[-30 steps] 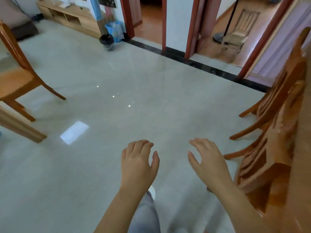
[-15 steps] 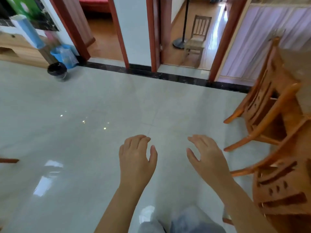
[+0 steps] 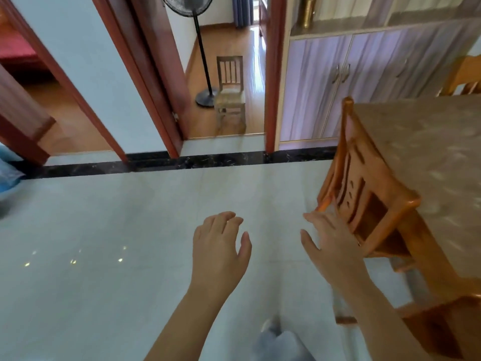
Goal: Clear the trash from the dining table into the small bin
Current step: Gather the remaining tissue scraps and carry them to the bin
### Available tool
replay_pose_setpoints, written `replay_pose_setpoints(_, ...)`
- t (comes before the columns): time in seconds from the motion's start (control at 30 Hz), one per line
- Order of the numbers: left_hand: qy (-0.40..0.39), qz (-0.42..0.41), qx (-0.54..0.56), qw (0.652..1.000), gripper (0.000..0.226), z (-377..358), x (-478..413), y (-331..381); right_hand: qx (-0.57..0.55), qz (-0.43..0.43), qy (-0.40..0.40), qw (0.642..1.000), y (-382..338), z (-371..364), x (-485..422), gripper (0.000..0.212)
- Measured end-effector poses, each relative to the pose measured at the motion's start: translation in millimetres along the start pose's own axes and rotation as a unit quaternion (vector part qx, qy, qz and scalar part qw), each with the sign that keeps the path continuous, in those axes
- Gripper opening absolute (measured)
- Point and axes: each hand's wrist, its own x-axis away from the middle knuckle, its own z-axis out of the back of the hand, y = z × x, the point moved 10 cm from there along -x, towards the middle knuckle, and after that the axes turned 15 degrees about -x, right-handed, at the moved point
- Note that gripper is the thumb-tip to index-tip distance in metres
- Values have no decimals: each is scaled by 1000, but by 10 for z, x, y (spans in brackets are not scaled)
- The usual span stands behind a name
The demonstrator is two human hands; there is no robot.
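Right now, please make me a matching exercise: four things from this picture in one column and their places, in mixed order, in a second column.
Things:
1. standing fan
2. small chair
3. orange wooden chair
4. cabinet with lilac doors

Places:
A. against the wall, beyond the dining table
B. pushed in at the table, beside the right hand
C. through the doorway, right of the fan's base
D. through the doorway, its head cut off by the top edge

Pairs: 1-D, 2-C, 3-B, 4-A
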Motion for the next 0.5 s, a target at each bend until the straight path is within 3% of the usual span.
replay_pose_setpoints(0.2,-18,-15,23,999,23,-561,-1134,189,10,-27,39,999,317,112,-1002,28)
replay_pose_setpoints(0.5,-38,-50,48,997,21,-1537,-3148,103,58,-73,23,995,882,-239,-2887,32)
